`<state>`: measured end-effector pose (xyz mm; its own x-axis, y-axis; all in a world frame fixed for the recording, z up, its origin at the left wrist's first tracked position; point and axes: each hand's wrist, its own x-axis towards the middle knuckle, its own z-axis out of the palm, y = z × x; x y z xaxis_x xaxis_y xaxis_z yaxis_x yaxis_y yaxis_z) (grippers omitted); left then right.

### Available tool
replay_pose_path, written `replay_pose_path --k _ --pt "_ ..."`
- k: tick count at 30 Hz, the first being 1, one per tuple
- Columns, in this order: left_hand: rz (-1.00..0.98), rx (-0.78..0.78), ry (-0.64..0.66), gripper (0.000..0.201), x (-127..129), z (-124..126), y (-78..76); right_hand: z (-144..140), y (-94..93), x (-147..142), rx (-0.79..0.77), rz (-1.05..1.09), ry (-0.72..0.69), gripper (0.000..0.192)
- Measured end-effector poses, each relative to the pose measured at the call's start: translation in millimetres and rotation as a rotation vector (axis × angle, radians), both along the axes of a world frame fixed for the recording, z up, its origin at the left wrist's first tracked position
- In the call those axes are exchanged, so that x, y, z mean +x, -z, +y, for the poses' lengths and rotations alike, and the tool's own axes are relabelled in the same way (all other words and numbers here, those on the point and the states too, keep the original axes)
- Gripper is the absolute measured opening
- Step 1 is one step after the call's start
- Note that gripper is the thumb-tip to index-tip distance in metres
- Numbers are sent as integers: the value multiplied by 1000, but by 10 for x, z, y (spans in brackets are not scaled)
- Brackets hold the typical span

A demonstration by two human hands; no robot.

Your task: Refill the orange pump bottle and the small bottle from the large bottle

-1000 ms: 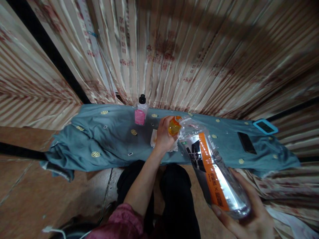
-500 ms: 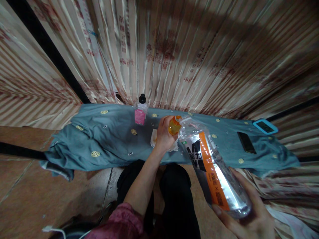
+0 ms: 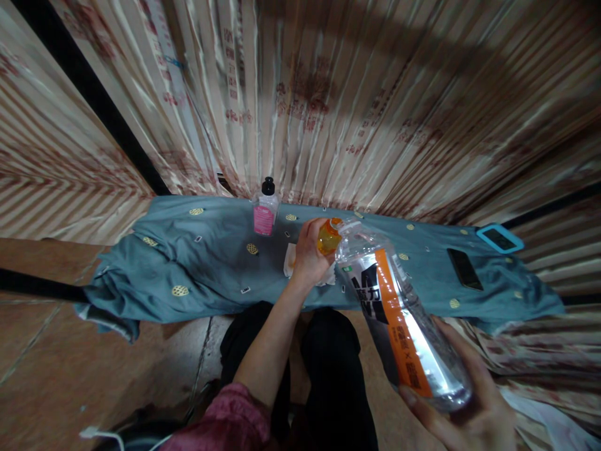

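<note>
- A large clear plastic bottle (image 3: 404, 326) with an orange-and-black label is held tilted, its base near and to the right, its neck pointing far and left over the near edge of the teal cloth (image 3: 197, 263).
- The base of the bottle is cupped from below by the right hand (image 3: 464, 413), palm up, with the fingers and thumb curled around the lower wall.
- The orange cap (image 3: 328, 237) at the neck is gripped by the left hand (image 3: 307, 254); the fingers are closed around it, and the forearm is stretched forward from the pink sleeve (image 3: 225, 423) at the near edge.
- A white tissue (image 3: 290, 260) is seen lying on the cloth just under the left hand.
- A small bottle with a pink label and black cap (image 3: 265, 210) is stood upright on the far side of the cloth, left of the hands.
- A dark phone (image 3: 464, 269) and a blue-cased device (image 3: 500, 238) are laid on the cloth well to the right.
- Striped curtains (image 3: 328, 94) are hung behind the cloth.
</note>
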<state>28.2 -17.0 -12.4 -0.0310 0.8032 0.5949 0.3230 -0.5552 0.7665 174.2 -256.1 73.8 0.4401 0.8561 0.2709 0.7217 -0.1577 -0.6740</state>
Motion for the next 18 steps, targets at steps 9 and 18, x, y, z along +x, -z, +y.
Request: replay_pose_path --k 9,18 --pt "8 -6 -8 53 9 -4 5 -8 19 3 -17 10 16 74" --pt "-18 27 -12 54 14 12 40 -6 54 -5 -26 96 35 81"
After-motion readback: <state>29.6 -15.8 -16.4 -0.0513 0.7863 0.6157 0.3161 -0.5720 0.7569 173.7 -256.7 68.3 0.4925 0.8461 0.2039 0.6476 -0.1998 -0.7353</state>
